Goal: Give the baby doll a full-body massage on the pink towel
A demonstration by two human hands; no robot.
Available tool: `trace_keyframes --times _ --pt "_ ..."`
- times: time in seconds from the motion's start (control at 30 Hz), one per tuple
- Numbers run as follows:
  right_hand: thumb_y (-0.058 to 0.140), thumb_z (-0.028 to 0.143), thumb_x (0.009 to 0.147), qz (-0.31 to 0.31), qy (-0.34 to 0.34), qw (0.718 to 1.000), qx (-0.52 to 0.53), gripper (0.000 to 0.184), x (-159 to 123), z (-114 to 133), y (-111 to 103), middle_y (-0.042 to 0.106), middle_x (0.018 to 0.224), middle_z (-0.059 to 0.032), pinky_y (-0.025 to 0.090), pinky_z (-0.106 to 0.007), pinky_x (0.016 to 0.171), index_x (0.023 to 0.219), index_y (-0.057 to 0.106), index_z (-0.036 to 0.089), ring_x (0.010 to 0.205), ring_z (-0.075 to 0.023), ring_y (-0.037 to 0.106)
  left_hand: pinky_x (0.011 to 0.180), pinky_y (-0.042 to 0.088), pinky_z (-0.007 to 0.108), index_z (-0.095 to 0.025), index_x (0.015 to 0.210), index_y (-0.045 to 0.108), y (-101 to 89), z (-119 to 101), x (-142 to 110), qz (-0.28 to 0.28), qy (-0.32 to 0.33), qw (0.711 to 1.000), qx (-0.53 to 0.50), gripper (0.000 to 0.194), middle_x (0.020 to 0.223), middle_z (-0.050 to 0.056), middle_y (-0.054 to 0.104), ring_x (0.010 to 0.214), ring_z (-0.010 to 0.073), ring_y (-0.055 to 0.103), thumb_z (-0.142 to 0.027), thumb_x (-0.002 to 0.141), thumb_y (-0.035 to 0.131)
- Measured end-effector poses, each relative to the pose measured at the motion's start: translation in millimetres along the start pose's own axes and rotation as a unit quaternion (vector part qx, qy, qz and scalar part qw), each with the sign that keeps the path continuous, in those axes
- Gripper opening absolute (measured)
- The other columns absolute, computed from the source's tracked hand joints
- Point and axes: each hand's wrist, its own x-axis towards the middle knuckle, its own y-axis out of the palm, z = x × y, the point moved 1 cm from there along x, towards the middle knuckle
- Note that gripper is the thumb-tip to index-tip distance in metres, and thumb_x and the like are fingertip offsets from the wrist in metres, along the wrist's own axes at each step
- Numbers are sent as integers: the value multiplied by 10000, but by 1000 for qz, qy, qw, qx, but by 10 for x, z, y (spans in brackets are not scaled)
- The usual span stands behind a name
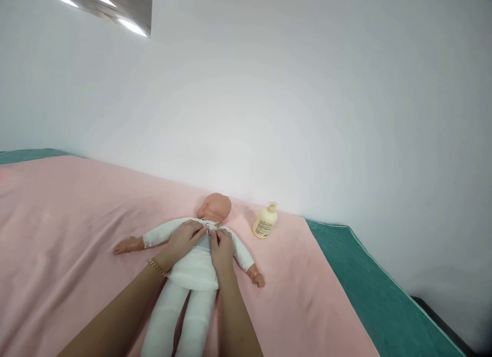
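A baby doll (217, 207) with a bare, bald head lies stretched out with its arms spread. It wears a white long-sleeved top (194, 269) and white leggings (165, 316). My left hand (187, 239) rests on the upper body, its fingertips closed at the top's edge just below the neck. Close beside it, my right hand (222, 248) has bent fingers pinched on the other side of the same spot. A greyish patch and small dark marks show between the hands. What exactly lies under the fingertips is too small to make out.
A pale yellow pump bottle (265, 223) stands right of the doll's head. Beneath everything is a pink sheet (307, 295) over a green cover (369, 275). A white wall (269, 90) rises behind, and a dark edge (438, 318) shows at the lower right.
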Motion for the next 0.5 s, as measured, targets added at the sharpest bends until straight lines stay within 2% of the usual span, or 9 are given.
trace_keyframes --times 0.2,0.3,0.5 --pt "500 212 934 -27 -33 998 55 156 -97 37 -74 650 1054 -71 389 -335 921 978 648 192 1034 -212 536 957 435 410 -186 1013 671 15 74 -99 -76 23 997 11 364 1047 87 706 1016 248 600 -396 963 378" --pt "490 243 947 -13 -36 997 62 188 -113 39 -86 656 1076 -71 391 -343 938 1023 654 191 1049 -214 542 958 438 419 -186 1003 678 25 102 -102 -62 12 998 14 372 1031 85 715 1007 254 609 -410 959 383" --pt "470 271 957 17 -21 999 18 234 -80 30 -58 688 985 -82 410 -375 893 936 684 180 961 -238 573 892 464 424 -177 934 689 36 113 -78 -39 -7 999 22 399 966 97 727 943 268 629 -436 956 386"
